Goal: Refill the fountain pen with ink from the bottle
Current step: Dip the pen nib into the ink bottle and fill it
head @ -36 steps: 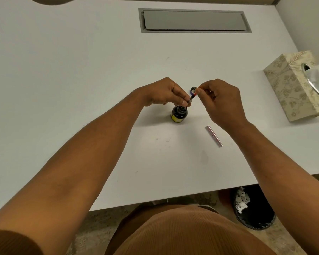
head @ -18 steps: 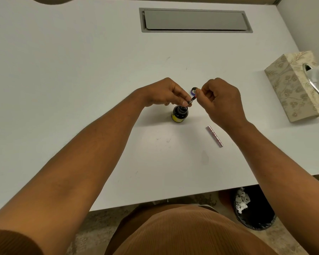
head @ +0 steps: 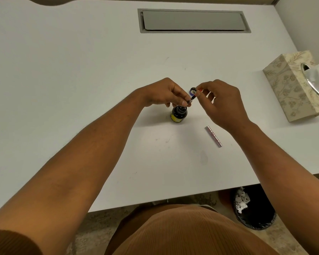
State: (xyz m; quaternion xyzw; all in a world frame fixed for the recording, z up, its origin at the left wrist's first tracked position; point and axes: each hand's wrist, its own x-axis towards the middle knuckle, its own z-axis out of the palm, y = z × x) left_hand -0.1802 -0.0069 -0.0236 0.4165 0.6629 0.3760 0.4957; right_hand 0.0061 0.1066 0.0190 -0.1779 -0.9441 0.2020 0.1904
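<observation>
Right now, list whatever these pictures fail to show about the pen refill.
- Pen section, head view: too small; the left hand and right hand cover most of it.
- Ink bottle mouth: left fingers overlap it; ink level unreadable.
- Bottle cap: partly behind the right fingertips.

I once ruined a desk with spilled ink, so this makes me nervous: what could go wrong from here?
The ink bottle stands open and unheld on the white table; a bump from the left hand just above it could tip it. The thin pen part, pinched between both hands' fingers, could drip or slip. The right hand or its forearm might nudge the loose silver pen barrel so it rolls away. The tissue box is nearby for spills.
</observation>
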